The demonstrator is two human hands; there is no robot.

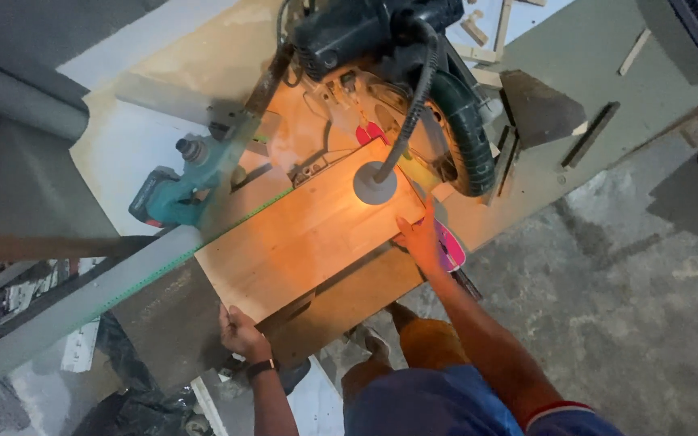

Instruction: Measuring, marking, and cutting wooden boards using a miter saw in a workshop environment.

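A long surface (pixel 599 56) runs across the view above a concrete floor (pixel 640 307), with wood offcuts (pixel 478 32) scattered at its far end. On it stands a mitre saw (pixel 381 48) with a dark motor housing and a green blade guard (pixel 466 133). A pale wooden board (pixel 304 234) lies flat on the saw's base under warm light, beside a grey rail (pixel 82 303) with a green tape along its edge. A teal power tool (pixel 167 198) rests to the left. The left hand (pixel 240 333) grips the board's near corner; the right hand (pixel 420 238) lies open, pressed flat on the board's right end. A pink item (pixel 451 246) shows just beside that hand.
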